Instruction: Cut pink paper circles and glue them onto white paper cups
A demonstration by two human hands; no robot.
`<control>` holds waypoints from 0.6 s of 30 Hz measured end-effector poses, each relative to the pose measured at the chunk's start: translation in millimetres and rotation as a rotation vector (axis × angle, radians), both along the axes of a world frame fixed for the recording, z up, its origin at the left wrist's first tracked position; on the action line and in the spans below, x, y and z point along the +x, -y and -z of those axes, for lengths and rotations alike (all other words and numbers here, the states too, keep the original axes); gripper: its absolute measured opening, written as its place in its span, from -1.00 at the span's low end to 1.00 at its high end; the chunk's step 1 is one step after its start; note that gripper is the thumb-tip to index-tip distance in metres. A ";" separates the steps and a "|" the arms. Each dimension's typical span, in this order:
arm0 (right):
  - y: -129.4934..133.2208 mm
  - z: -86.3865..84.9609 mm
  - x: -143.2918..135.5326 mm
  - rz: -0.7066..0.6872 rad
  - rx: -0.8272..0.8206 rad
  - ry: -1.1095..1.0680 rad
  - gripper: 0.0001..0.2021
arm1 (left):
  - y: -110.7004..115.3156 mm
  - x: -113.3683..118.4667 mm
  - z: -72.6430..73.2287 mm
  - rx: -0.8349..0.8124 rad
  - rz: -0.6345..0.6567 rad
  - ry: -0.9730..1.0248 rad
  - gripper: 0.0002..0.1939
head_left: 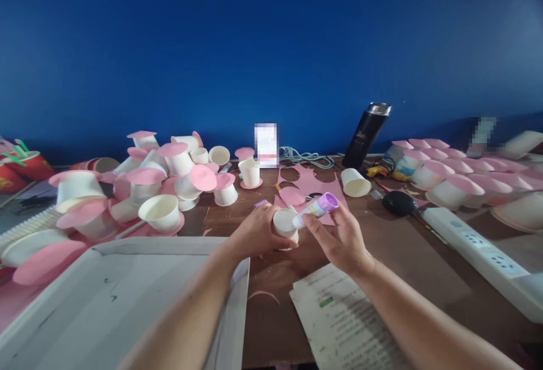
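My left hand [258, 227] is wrapped round a white paper cup [285, 222], whose flat round base faces up. In my right hand [345, 240] is a purple and white glue stick [316, 210], tilted, with its lower left end at the cup's base. Just behind the cup lies a pink paper disc [292, 195]. A pink sheet [311, 180] with round pieces cut out of it spreads beyond that disc.
At left, several white cups with pink discs [173, 152] crowd together behind a white box lid [127, 302]. More disc-topped cups [462, 183] stand at right. A power strip [475, 251], black mouse [399, 203], tilted black flask [365, 135], loose cup [355, 183] and printed papers [339, 313] surround the work area.
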State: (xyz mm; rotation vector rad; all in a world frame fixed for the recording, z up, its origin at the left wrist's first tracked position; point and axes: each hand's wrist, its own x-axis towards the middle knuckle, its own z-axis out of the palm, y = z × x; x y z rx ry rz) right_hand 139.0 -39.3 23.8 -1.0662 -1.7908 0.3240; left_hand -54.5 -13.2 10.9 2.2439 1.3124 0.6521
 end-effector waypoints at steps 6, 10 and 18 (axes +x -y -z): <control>-1.1 -1.6 -1.8 0.024 0.046 0.136 -0.86 | -1.0 1.7 2.2 0.028 -0.013 -0.024 -0.48; -1.5 0.9 1.8 0.069 0.023 0.071 -0.86 | -0.6 1.1 2.2 0.023 -0.018 -0.019 -0.43; 1.0 -1.2 -3.9 -0.028 0.030 0.115 -0.86 | -1.7 1.3 9.0 0.050 -0.044 -0.058 -0.40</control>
